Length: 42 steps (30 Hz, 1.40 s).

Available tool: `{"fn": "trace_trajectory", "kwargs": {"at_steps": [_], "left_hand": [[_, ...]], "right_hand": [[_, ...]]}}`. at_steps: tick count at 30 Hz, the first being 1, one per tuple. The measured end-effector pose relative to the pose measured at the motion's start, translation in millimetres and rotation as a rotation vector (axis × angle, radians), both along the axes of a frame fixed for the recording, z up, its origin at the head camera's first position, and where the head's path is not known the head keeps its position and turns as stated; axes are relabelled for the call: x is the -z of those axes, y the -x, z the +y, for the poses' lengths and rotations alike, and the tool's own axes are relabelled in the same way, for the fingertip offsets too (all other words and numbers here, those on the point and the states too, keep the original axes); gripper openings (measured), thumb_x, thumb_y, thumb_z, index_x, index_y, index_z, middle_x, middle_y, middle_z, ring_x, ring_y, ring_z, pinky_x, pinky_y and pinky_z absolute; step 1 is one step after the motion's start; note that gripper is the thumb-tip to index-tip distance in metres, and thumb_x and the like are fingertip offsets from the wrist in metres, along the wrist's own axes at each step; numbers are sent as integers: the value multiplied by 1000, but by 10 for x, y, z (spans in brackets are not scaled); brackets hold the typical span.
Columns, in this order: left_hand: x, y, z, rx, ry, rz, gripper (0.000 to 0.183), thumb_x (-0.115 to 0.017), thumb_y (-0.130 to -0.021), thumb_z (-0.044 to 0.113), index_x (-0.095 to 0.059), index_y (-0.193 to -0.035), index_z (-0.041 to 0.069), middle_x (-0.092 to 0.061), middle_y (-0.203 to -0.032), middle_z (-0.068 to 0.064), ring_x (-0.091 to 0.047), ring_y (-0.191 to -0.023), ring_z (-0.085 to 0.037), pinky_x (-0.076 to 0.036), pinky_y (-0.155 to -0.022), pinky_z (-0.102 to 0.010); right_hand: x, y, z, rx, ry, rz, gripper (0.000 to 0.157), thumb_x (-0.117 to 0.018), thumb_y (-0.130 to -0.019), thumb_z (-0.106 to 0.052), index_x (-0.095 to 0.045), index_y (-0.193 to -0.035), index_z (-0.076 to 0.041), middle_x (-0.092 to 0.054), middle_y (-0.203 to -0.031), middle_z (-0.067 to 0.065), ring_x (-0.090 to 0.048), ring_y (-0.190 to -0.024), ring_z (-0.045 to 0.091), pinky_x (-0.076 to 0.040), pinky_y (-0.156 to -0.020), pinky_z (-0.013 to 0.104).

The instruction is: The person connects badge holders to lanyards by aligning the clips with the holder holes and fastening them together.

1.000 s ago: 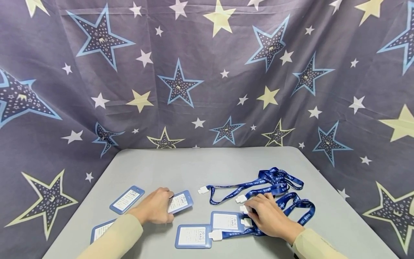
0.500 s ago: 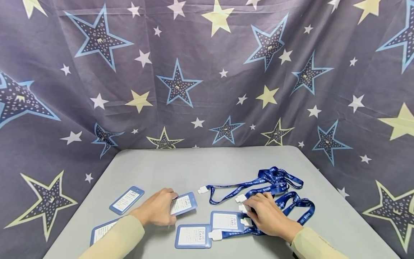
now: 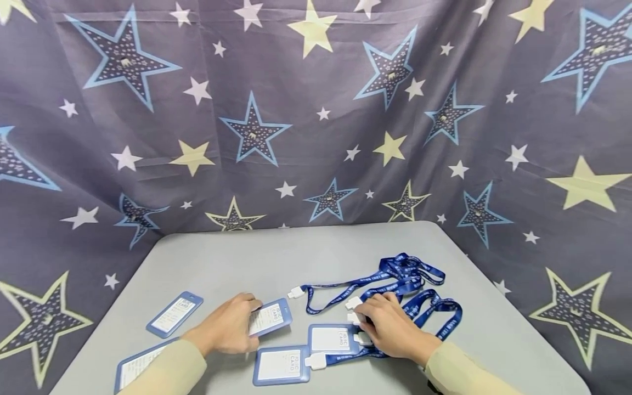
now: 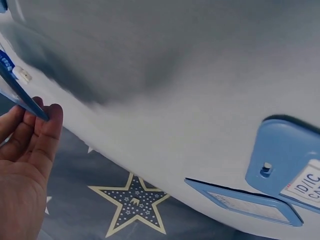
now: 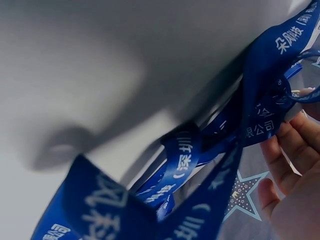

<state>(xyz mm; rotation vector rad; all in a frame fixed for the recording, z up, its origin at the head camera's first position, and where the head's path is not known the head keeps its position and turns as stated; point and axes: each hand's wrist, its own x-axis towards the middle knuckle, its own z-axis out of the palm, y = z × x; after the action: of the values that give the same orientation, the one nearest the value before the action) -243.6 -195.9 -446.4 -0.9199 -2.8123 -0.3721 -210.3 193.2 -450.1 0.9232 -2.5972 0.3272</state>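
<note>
Our left grip (image 3: 228, 325) is clamped on a card holder (image 3: 270, 317) by one end, tilted over the worktop (image 3: 276, 252), seemingly to leave its slotted end free towards the lanyards (image 3: 395, 287). Our right grip (image 3: 390, 327) pinches a white clip (image 3: 353, 318) among them, probably to steady it.

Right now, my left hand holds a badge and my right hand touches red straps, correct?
Not quite: the straps are blue, not red, as the head view shows. Your left hand holds a badge, and your right hand touches them.
</note>
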Motion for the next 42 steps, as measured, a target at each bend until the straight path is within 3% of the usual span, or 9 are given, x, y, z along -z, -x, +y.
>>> {"fn": "trace_trajectory", "kwargs": {"at_steps": [5,15,21,33,42], "left_hand": [[7,-68,-73,-17,0,-8,75,-79,-57,29,-67,-123,-6,-66,-113,-8,-62,-106,-26,-55,-96,-47],[20,-16,94,41,-5,21,71,-78,-59,30,-68,-121,-3,-65,-108,-4,-62,-103,-23,-56,-94,-44],[-3,-33,101,54,-6,24,70,-78,-59,29,-69,-121,-2,-66,-109,-3,-62,-105,-24,-55,-95,-44],[-63,-57,132,99,-3,44,67,-80,-59,31,-69,-117,1,-66,-106,-1,-62,-100,-20,-57,-92,-42],[-91,-88,139,94,-8,-6,68,-81,-61,32,-69,-120,1,-65,-108,0,-62,-99,-17,-56,-92,-41]], "right_hand": [[-4,21,-97,-14,-8,-17,17,-74,-90,-14,-73,-107,-17,-66,-94,-12,-51,-87,9,-35,-83,36],[3,-51,11,25,1,-30,28,-75,-89,-14,-74,-118,-12,-71,-105,-7,-53,-90,9,-37,-85,38],[7,-14,-17,24,-1,-32,28,-74,-90,-16,-74,-118,-14,-71,-104,-9,-47,-84,7,-36,-83,35],[31,23,-73,5,0,-13,26,-75,-90,-17,-75,-116,-15,-72,-107,-7,-53,-90,9,-38,-87,37],[9,35,-137,-16,-6,4,28,-76,-89,-16,-75,-116,-11,-73,-109,-3,-56,-93,12,-39,-87,39]]}}
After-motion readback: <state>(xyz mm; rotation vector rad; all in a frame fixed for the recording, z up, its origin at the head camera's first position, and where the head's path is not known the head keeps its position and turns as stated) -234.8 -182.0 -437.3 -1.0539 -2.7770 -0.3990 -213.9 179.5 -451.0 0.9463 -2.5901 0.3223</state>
